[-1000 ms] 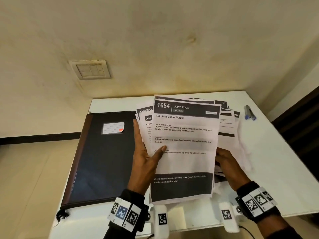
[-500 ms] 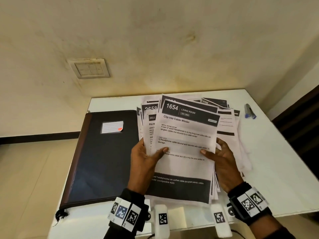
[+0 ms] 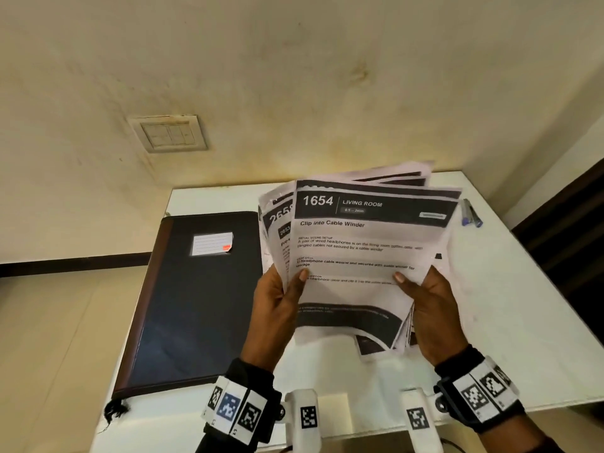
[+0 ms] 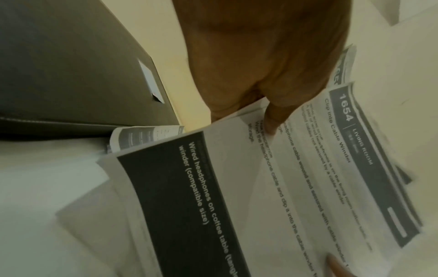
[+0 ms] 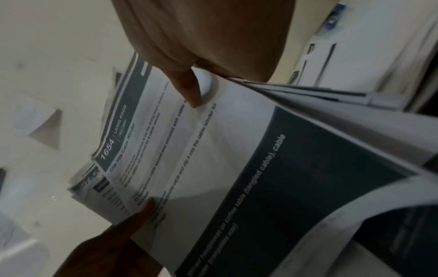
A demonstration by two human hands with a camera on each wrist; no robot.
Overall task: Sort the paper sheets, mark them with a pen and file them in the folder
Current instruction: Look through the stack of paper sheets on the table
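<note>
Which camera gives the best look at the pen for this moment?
The head view: the pen lies whole on the white table, right of the paper stack held in both hands. The right wrist view catches only a blurred blue shape at its top right edge. The left wrist view does not show it.

Stained wall (image 3: pixel 294 76) w/ switch plate (image 3: pixel 170 135); white table (image 3: pixel 523 305); prob. tile floor (image 3: pixel 58 338).

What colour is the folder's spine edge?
Reddish brown, running along the dark navy folder; clearest in the head view.
</note>
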